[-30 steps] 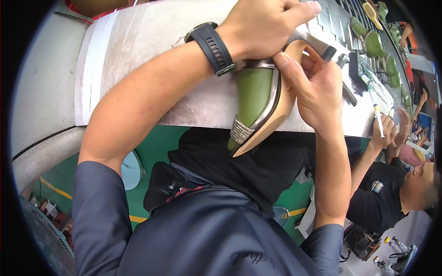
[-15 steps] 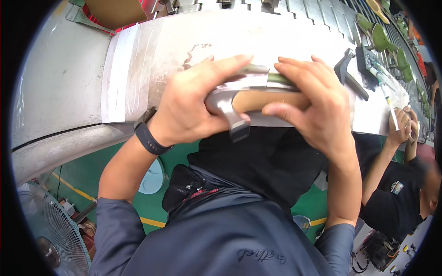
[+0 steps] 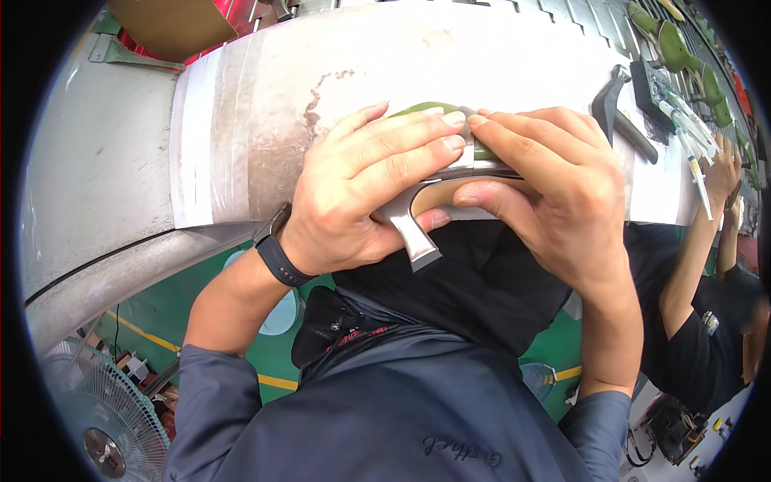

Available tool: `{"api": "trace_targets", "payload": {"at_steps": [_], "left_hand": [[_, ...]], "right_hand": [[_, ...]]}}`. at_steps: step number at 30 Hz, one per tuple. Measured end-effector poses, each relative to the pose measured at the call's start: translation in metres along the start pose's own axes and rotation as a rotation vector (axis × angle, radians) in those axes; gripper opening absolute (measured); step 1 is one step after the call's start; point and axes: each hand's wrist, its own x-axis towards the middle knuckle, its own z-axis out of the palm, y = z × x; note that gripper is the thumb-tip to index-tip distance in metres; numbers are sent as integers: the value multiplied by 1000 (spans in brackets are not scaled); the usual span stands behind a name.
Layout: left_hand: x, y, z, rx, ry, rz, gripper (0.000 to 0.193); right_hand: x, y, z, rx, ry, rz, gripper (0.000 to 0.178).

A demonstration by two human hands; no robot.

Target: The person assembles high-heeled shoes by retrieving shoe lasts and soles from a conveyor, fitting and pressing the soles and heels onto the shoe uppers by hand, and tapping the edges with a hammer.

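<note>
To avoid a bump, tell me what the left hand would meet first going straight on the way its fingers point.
Most likely the right hand, whose fingertips face the left hand over the green shoe; depth is hard to judge here.

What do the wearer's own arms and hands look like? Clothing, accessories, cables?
Both the left hand and right hand are ungloved; no rings show. Short, dark blue-grey sleeves end near the elbows, leaving forearms uncovered. A dark watch with a black strap circles the left wrist; the right is bare. No cables visible on either arm.
</note>
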Motion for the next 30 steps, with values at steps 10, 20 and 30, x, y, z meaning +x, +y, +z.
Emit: {"api": "trace_targets", "payload": {"at_steps": [10, 20, 30], "left_hand": [[-10, 29, 41, 135, 139, -152, 76], [12, 44, 12, 44, -143, -206, 98], [98, 13, 43, -137, -248, -138, 84]], "right_hand": [[32, -4, -23, 105, -342, 297, 49], [-49, 99, -25, 52, 371, 357, 44], [-72, 88, -31, -247, 51, 526, 50]]}}
